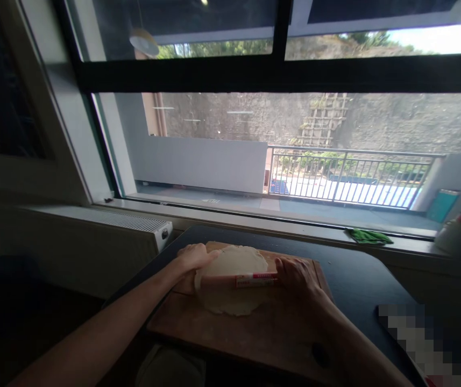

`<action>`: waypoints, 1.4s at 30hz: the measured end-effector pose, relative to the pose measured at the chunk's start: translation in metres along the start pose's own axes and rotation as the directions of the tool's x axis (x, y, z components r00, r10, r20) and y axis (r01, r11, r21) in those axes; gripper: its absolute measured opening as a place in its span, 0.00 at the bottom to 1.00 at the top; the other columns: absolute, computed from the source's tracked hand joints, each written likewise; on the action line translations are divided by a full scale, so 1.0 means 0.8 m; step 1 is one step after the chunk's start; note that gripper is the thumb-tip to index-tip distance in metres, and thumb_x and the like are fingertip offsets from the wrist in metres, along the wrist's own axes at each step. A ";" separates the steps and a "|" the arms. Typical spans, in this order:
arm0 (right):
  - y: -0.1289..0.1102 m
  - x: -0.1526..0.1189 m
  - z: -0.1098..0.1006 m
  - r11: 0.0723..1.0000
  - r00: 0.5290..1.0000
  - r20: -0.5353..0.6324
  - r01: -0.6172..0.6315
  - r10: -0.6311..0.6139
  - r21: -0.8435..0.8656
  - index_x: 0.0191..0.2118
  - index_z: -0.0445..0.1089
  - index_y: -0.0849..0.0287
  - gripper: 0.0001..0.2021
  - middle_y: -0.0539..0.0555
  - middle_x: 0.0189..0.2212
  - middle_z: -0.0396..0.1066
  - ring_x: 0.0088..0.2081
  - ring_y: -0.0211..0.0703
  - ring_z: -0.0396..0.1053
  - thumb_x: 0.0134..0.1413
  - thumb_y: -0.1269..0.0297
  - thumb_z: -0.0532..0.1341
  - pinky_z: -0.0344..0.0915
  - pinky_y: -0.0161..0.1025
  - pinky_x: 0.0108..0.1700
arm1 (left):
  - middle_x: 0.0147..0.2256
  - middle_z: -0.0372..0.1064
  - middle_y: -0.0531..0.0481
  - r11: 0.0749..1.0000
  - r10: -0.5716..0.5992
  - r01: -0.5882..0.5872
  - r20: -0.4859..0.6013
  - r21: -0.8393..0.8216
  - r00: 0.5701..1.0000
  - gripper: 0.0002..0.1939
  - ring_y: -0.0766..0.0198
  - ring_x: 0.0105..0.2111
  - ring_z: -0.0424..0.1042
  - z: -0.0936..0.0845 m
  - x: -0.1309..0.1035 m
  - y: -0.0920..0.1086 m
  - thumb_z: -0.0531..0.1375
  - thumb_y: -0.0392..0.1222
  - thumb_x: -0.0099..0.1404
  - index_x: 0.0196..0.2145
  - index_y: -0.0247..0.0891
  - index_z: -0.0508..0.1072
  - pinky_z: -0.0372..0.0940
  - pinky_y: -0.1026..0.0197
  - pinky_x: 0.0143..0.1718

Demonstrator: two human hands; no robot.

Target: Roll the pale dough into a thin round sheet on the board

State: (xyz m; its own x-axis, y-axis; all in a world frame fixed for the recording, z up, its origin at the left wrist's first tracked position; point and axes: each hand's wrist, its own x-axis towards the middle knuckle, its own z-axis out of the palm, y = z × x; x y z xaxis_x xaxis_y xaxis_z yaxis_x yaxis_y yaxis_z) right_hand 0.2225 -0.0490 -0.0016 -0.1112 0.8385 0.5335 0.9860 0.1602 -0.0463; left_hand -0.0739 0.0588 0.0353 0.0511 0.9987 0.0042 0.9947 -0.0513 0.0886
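A thin, pale sheet of dough [238, 309] with an uneven edge lies on a wooden board [254, 333]. Across its middle rests a rolling pin [216, 283] with a red and white label near its right end. My right hand [297, 275] is closed over that right end. At the far left edge of the dough is my left hand [196, 257], its thumb on the dough and its other fingers partly hidden; it looks closed on the edge. The left end of the pin lies below the left hand, apart from it.
The board sits on a dark table [359, 285] under a wide window. A green cloth [369, 236] lies on the sill, with a radiator [133, 228] at left. A flat dark-edged object with a pixelated face [416, 336] is at right. Something pale and round [169, 368] is below the board.
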 end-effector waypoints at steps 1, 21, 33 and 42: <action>0.000 -0.001 0.000 1.000 1.000 0.015 -0.002 0.002 0.007 0.31 0.69 0.56 0.17 0.51 0.26 0.70 0.26 0.36 0.63 0.61 0.64 0.45 0.52 0.34 0.31 | 0.43 0.71 0.31 1.000 -0.009 0.009 0.023 -0.003 1.000 0.35 0.41 0.45 0.68 -0.001 0.006 0.006 0.49 0.68 0.51 0.36 0.32 0.75 0.62 0.51 0.41; 0.000 -0.004 -0.002 0.979 0.981 0.099 -0.177 0.168 0.096 0.29 0.70 0.55 0.23 0.52 0.28 0.72 0.34 0.41 0.65 0.61 0.56 0.41 0.53 0.37 0.41 | 0.30 0.73 0.47 0.864 0.502 -0.485 -0.177 0.133 0.846 0.16 0.56 0.35 0.73 0.020 0.016 0.067 0.43 0.50 0.66 0.40 0.43 0.66 0.62 0.58 0.37; -0.009 0.039 0.012 0.977 0.960 0.190 -0.213 0.206 0.013 0.30 0.69 0.56 0.25 0.55 0.27 0.71 0.29 0.41 0.67 0.62 0.55 0.38 0.53 0.37 0.32 | 0.43 0.68 0.48 0.831 0.528 -0.555 -0.246 -0.049 0.813 0.17 0.61 0.42 0.68 -0.005 0.003 0.071 0.45 0.50 0.65 0.41 0.44 0.70 0.61 0.60 0.44; -0.049 0.082 0.041 0.973 0.939 0.272 -0.228 0.211 0.035 0.51 0.63 0.55 0.20 0.59 0.49 0.63 0.51 0.49 0.59 0.58 0.55 0.45 0.54 0.44 0.47 | 0.58 0.54 0.41 0.963 0.257 -0.266 -0.157 -0.038 0.954 0.28 0.49 0.60 0.47 0.037 0.007 0.056 0.39 0.55 0.65 0.54 0.39 0.62 0.42 0.39 0.56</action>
State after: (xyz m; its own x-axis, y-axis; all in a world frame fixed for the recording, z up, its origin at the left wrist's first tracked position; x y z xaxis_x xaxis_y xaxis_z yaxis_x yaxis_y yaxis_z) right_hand 0.1720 0.0170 0.0076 0.0693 0.9627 0.2615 0.9804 -0.0174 -0.1960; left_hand -0.0262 0.0619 0.0098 0.2904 0.9392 0.1830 0.9413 -0.3148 0.1221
